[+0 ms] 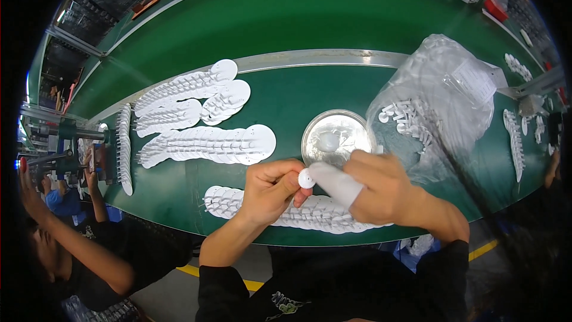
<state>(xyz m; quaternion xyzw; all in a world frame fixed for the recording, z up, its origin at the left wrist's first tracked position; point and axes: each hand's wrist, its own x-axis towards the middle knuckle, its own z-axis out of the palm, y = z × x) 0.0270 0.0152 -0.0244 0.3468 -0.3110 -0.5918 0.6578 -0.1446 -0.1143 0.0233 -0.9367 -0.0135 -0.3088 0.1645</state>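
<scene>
My left hand pinches a small white toothed gear between thumb and fingers, above the near edge of the green table. Reaching in from the right, my right hand wears a pale white cover over its outstretched index finger. The tip of that finger meets the gear; the other fingers are curled and slightly blurred. Just beyond both hands stands a round metal tin with a whitish translucent lump inside. Under my wrists lies a row of overlapping white discs, partly hidden by my hands.
More rows of overlapping white discs lie on the left. A clear plastic bag with small white parts sits at right. A metal rail runs along the far side. At far left, another person's arm reaches toward a machine.
</scene>
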